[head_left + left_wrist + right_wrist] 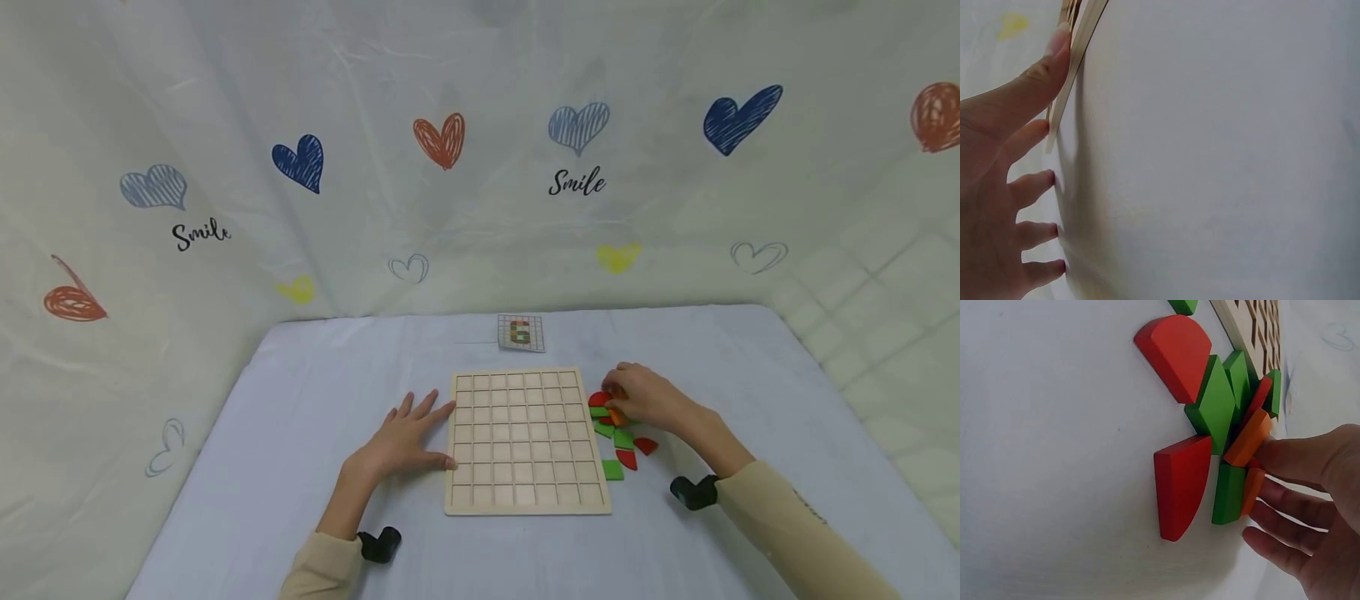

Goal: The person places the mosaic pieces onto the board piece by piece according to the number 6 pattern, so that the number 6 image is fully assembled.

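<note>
My left hand (401,442) has its fingers spread, with the thumb and index fingertip at the left edge of a wooden grid board (528,510). In the left wrist view the thumb (1038,78) lies against the board's side (1082,53). My right hand (648,396) reaches into a loose pile of colored blocks right of the board. Its thumb (1297,456) is at an orange block (1249,439), and its fingertips are by a second orange block (1252,492). Whether it pinches one, I cannot tell. Red quarter-round blocks (1183,487) and green blocks (1215,406) lie around them.
A small card (521,333) with a colored grid pattern lies behind the board. One green block (612,470) sits at the board's right edge. Black wrist cameras (381,545) are worn on both wrists. A white curtain with printed hearts (439,140) hangs behind the white-covered table (300,367).
</note>
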Motion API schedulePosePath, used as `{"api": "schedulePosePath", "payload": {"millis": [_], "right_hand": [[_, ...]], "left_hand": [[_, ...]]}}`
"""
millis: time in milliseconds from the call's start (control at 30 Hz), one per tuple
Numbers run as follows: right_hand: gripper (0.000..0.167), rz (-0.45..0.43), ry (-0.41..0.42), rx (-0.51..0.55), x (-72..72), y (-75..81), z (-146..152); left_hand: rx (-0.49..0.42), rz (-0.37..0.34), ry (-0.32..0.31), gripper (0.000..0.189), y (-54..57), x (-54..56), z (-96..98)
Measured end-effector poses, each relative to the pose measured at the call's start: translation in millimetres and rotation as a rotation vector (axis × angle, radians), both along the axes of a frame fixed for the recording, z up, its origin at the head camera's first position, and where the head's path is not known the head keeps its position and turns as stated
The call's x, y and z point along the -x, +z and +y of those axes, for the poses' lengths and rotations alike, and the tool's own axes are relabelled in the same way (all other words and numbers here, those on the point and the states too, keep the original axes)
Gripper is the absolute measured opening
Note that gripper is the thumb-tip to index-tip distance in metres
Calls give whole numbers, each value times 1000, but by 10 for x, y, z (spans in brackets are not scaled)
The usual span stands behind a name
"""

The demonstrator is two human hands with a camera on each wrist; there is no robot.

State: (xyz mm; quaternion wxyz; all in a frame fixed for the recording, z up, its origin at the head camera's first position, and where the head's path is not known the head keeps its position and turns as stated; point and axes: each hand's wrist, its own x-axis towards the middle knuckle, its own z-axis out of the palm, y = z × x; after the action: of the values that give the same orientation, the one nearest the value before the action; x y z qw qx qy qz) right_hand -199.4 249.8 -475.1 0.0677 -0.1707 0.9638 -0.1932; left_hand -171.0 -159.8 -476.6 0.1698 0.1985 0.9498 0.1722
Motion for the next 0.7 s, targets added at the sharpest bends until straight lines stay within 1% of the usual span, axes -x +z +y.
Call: {"api": "schedulePosePath", "payload": {"millis": [100, 200, 367, 467, 600, 700], "right_hand": [[16, 2, 0, 8, -1, -18, 0], [17, -26, -16, 41, 4, -33, -7], [20, -71, -42, 122, 33, -52, -21], [19, -44, -46, 143, 38, -83, -26], [14, 24, -39, 161, 12, -122, -13], [12, 81, -31, 185, -3, -121, -12]], "left_hand": [[-5, 2, -1, 93, -18, 9, -13], [-11, -4, -2, 94, -31, 12, -24], [-22, -12, 11, 94, 2, 13, -16], [-28, -10, 21, 94, 11, 10, -15], [-42, -11, 28, 94, -8, -7, -15], [-39, -8, 25, 94, -19, -7, -7]]}}
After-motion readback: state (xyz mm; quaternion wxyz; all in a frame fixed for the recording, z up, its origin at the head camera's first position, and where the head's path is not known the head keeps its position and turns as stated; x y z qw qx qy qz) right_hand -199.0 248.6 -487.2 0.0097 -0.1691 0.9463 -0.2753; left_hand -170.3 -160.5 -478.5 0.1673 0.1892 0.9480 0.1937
